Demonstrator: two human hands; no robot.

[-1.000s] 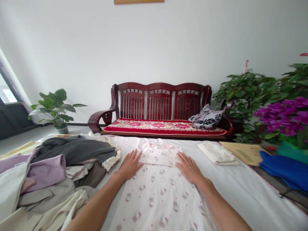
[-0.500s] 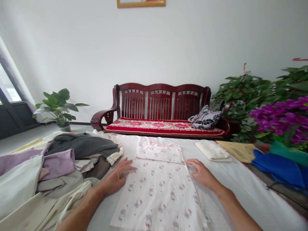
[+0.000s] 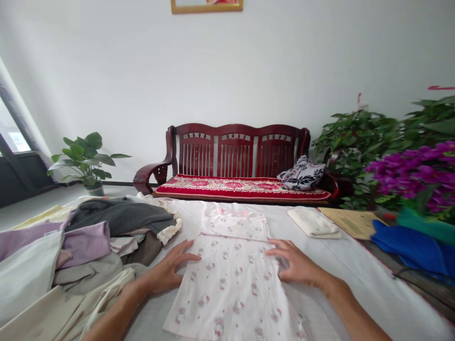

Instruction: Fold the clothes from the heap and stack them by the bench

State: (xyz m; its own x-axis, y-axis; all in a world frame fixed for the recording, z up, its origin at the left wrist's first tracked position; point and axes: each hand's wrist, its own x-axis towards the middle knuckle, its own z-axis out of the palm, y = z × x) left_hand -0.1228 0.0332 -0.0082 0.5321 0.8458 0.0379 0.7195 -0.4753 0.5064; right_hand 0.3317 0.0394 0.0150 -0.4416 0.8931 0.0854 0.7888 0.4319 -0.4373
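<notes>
Left hand (image 3: 168, 269) and right hand (image 3: 300, 266) are placed at opposite sides of a printed garment (image 3: 229, 284), fingers parted.
The garment is laid flat on a white cover (image 3: 350, 260), its far end folded across; whether cloth is pinched cannot be told. Folding seems to be in hand; an even grip on both edges would be called for.

Lighting: diffuse, moderately bright; daylight entered at left through a door pane (image 3: 14, 135), which was blown nearly white. White wall (image 3: 227, 66): greyed toward the right. Settee armrest (image 3: 151, 174): carried glossy highlights. Shadows: soft, faint beside the printed shirt (image 3: 234, 279), whose pale motifs looked slightly smeared. Definition: soft overall; purple flowers (image 3: 415, 175) lacked crispness. Edges: wide-angle stretching leaned the door frame (image 3: 19, 116).
</notes>
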